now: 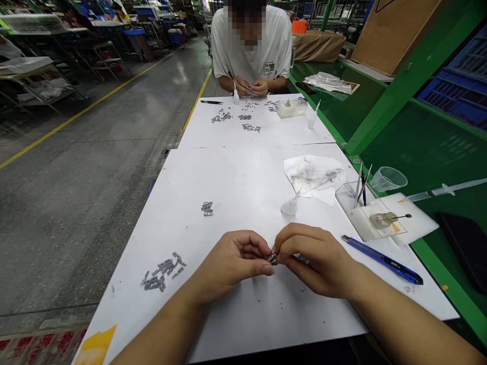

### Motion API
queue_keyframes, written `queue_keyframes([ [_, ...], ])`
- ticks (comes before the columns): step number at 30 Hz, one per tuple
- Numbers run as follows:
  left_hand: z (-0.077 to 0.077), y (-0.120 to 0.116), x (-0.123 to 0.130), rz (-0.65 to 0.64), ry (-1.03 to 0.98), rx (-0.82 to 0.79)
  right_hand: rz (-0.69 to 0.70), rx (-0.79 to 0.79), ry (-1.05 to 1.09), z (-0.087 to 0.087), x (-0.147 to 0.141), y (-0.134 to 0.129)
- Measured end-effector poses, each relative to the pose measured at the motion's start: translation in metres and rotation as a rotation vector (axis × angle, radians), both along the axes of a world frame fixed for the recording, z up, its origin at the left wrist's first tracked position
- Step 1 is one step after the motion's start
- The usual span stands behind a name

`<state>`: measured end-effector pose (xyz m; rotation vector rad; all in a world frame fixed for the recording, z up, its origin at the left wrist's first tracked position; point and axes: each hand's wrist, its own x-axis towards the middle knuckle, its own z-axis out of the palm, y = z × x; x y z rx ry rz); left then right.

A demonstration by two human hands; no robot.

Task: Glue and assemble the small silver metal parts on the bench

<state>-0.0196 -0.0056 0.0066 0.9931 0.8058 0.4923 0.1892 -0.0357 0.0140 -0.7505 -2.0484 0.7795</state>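
Observation:
Just above the white table (236, 172), near its front edge, my left hand (239, 258) and my right hand (315, 256) meet fingertip to fingertip. Between them is a small shiny metal part (273, 258), pinched by the fingers of both hands and partly hidden by them. More small metal pieces (302, 258) show behind the right fingers. A loose pile of metal parts (162, 274) lies left of my left forearm, and a neat small stack of them (207, 208) sits farther back. A white dropper bottle (290, 205) stands just beyond my right hand.
A blue cutter (382, 258) lies at the right, near a clear holder with tweezers (359, 190), a small glass bottle (382, 219) and a plastic cup (388, 179). A stained paper sheet (314, 175) lies behind. Across the table a person (251, 50) handles small parts.

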Motion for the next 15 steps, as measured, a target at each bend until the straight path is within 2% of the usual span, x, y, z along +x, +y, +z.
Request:
queue_keyframes([
  [15,0.0003,-0.001,-0.0008,0.013,-0.02,-0.012,-0.044,0.075,-0.019,-0.0023,-0.0016,-0.0022],
])
